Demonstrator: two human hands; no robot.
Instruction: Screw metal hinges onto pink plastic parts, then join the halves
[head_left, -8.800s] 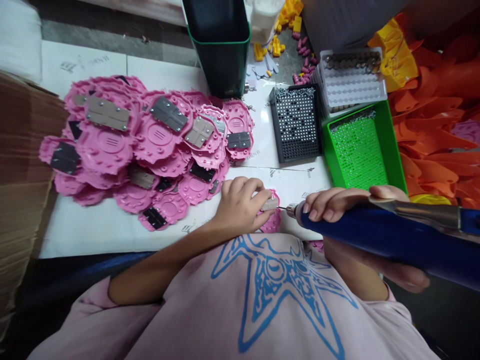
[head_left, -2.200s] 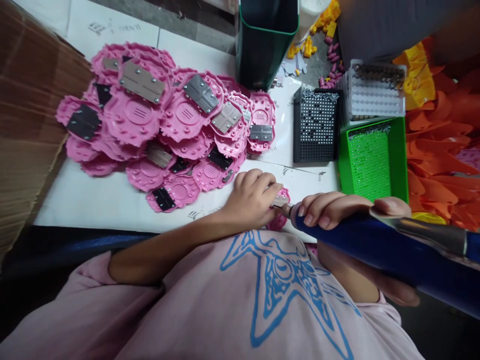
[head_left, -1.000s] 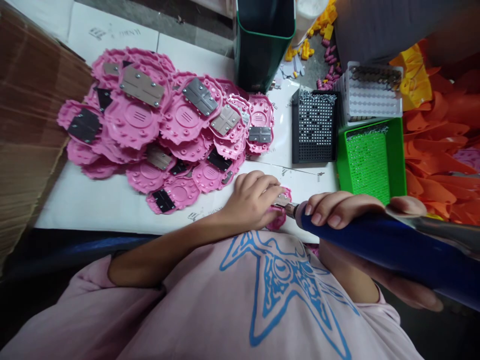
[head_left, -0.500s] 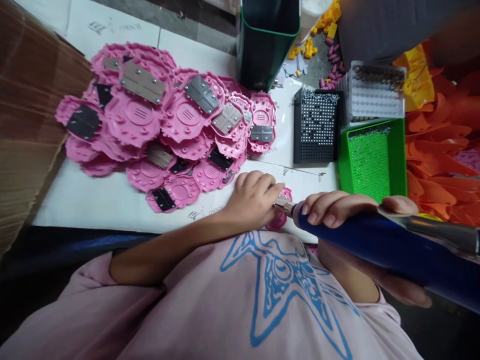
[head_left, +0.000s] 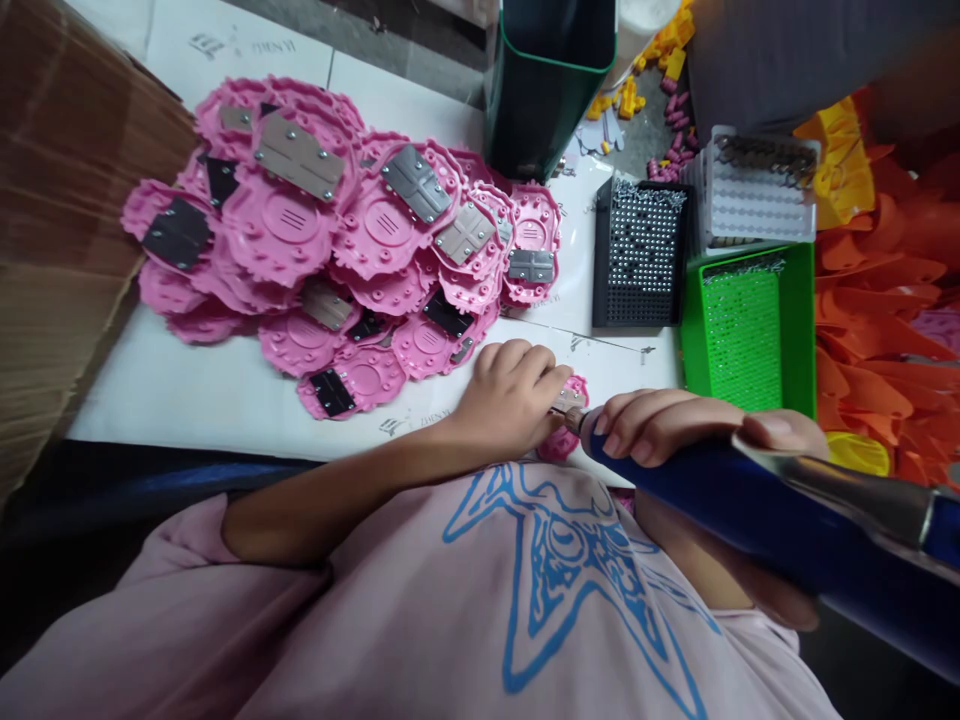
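My right hand [head_left: 675,425] is wrapped round a blue electric screwdriver [head_left: 720,490], thumb on its metal lever. The driver's tip points left and down at a small pink plastic part [head_left: 559,442] with a grey cover plate on it. Over the left side of that part lies my left hand [head_left: 510,395], its fingers curled and holding it on the table; the fingertips hide much of the part. Whether the tip touches a screw I cannot make out. A heap of similar pink parts [head_left: 277,225] with grey and black plates lies to the left.
Beyond the hands stand a black screw tray [head_left: 641,310], a bright green tray [head_left: 799,340] of screws and a clear plastic box [head_left: 757,215]. A dark green bin [head_left: 517,110] stands behind. Orange parts [head_left: 892,330] pile up at right; a cardboard box [head_left: 75,200] borders the left.
The screwdriver's front end has moved slightly left and its rear has swung lower in the view. My left hand stays on the pink part. The whole view has shifted a little.
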